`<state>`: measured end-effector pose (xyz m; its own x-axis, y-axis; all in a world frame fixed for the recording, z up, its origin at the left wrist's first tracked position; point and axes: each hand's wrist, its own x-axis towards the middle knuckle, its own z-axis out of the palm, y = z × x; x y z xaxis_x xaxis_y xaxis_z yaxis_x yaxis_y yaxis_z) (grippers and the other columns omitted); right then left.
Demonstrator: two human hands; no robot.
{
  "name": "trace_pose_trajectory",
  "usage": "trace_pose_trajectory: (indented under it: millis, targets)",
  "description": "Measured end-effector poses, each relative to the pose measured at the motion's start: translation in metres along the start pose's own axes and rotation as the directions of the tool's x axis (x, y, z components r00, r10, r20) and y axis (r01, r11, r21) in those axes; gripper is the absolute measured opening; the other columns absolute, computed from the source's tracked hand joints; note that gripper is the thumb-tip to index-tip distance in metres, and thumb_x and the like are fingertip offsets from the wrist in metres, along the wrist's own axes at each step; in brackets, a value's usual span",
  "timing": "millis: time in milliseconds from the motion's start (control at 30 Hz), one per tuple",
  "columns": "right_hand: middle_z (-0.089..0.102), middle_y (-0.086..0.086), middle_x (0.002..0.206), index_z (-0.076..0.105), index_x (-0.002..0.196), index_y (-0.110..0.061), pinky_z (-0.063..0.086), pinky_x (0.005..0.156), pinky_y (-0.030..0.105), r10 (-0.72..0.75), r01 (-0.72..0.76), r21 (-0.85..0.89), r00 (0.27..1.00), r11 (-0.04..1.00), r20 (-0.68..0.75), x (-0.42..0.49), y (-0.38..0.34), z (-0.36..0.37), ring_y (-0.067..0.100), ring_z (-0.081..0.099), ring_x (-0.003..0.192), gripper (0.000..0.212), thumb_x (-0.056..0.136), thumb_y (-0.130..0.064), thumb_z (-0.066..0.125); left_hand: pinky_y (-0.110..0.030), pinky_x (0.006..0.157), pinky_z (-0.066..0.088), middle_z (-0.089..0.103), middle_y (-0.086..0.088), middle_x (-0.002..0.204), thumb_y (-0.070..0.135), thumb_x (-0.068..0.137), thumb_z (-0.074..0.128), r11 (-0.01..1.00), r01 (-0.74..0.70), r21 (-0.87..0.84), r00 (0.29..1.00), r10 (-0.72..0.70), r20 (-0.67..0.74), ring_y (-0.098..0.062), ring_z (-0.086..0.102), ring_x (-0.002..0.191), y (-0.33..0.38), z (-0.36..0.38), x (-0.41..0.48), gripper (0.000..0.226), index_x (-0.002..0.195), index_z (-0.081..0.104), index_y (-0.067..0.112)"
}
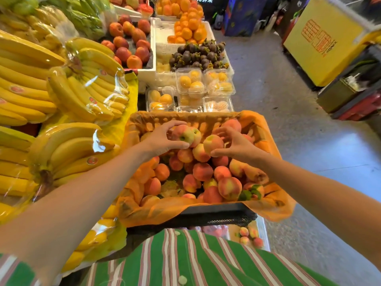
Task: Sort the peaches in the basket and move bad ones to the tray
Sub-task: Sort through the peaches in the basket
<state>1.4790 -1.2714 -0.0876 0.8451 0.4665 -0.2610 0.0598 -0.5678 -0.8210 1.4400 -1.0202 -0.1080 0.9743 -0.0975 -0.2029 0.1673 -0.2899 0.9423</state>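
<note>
A black mesh basket [216,217] lined with orange plastic holds a heap of pink-orange peaches [203,171]. My left hand [162,139] grips a pink-green peach [183,135] at the basket's far side, stem end toward me. My right hand [237,144] holds another peach [213,144] just right of it, above the heap. Below the basket's near right corner, a white tray [263,230] carries a few small peaches [248,237].
Bagged banana bunches [68,93] crowd the left. Clear boxes of yellow fruit [190,83] sit just beyond the basket, with mangosteens [198,54], oranges and nectarines farther back. A concrete aisle [299,131] runs along the right, with a yellow box [321,42] beside it.
</note>
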Motion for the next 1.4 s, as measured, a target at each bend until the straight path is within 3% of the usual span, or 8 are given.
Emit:
trace_pose_trajectory:
  millis: [200,333,567,733,900,1067,1200,1400]
  targets:
    - [0.061,0.006,0.115,0.054,0.119,-0.009,0.051,0.084,0.03,-0.177,0.091,-0.287,0.94,0.954,-0.291,0.034,0.012,-0.004,0.017,0.057,0.104,0.06,0.07,-0.024,0.085,-0.029,0.086,0.049,0.054,0.008,0.111,0.034,0.072,0.082,0.995,0.021,0.094,0.997,-0.013,-0.08,-0.012,0.055,0.1,0.002,0.006,0.014,0.064,0.128,0.05,0.03]
    - [0.066,0.005,0.109,0.058,0.116,-0.011,0.042,0.08,0.024,-0.281,0.111,-0.527,0.925,0.843,-0.254,0.054,0.017,0.004,0.02,0.061,0.102,0.056,0.069,-0.029,0.082,-0.032,0.084,0.051,0.051,0.011,0.105,0.034,0.072,0.082,0.994,0.054,0.094,0.995,-0.045,-0.091,-0.014,0.056,0.097,0.0,0.004,0.02,0.064,0.126,0.048,0.026]
    - [0.057,0.01,0.111,0.062,0.122,-0.014,0.04,0.087,0.042,-0.389,0.098,-0.757,0.895,0.646,-0.216,0.067,0.031,0.005,0.031,0.052,0.107,0.053,0.077,-0.04,0.074,-0.039,0.09,0.052,0.055,0.006,0.108,0.034,0.071,0.083,0.987,0.045,0.156,0.995,-0.03,-0.099,-0.019,0.057,0.104,0.0,0.003,0.033,0.061,0.121,0.049,0.026]
    - [0.06,0.004,0.11,0.054,0.122,-0.015,0.039,0.085,0.039,-0.369,0.13,-0.661,0.899,0.739,-0.236,0.066,0.029,-0.004,0.025,0.054,0.106,0.051,0.083,-0.045,0.067,-0.036,0.088,0.051,0.057,0.0,0.113,0.035,0.073,0.082,0.982,0.026,0.184,0.996,-0.01,-0.088,-0.019,0.057,0.105,0.008,0.006,0.042,0.061,0.125,0.051,0.024]
    - [0.049,0.005,0.131,0.039,0.142,-0.018,0.044,0.096,0.028,-0.489,0.441,-0.346,0.87,0.828,-0.062,0.046,0.012,-0.014,0.013,0.052,0.113,0.074,0.081,-0.046,0.07,-0.035,0.089,0.053,0.062,0.0,0.11,0.036,0.071,0.083,0.992,0.001,0.127,0.999,0.004,-0.038,-0.016,0.061,0.102,0.023,0.02,0.049,0.059,0.121,0.055,0.024]
    - [0.057,-0.001,0.117,0.053,0.123,-0.018,0.048,0.085,0.03,-0.496,0.455,-0.39,0.868,0.801,-0.005,0.03,0.009,-0.023,0.011,0.053,0.103,0.059,0.074,-0.045,0.073,-0.032,0.086,0.052,0.064,0.003,0.106,0.044,0.074,0.078,0.987,0.004,0.159,0.991,-0.025,0.132,-0.013,0.061,0.099,0.032,0.043,0.046,0.054,0.118,0.055,0.022]
    - [0.06,-0.005,0.108,0.053,0.118,-0.022,0.051,0.073,0.035,-0.363,0.348,-0.469,0.93,0.812,0.062,0.015,0.031,-0.035,0.011,0.056,0.089,0.06,0.071,-0.055,0.071,-0.042,0.101,0.037,0.059,0.005,0.117,0.076,0.07,0.058,0.787,-0.201,0.583,0.98,0.154,0.13,-0.017,0.046,0.117,0.02,0.047,0.048,0.058,0.106,0.065,0.031]
    - [0.061,-0.001,0.096,0.055,0.119,-0.024,0.032,0.073,0.029,-0.228,0.298,-0.718,0.954,0.629,0.196,0.001,0.059,-0.029,0.019,0.055,0.092,0.059,0.073,-0.06,0.066,-0.046,0.105,0.028,0.041,-0.006,0.135,0.041,0.084,0.065,0.671,-0.193,0.716,0.981,0.116,0.156,-0.03,0.03,0.128,0.006,0.042,0.048,0.03,0.113,0.064,0.031]
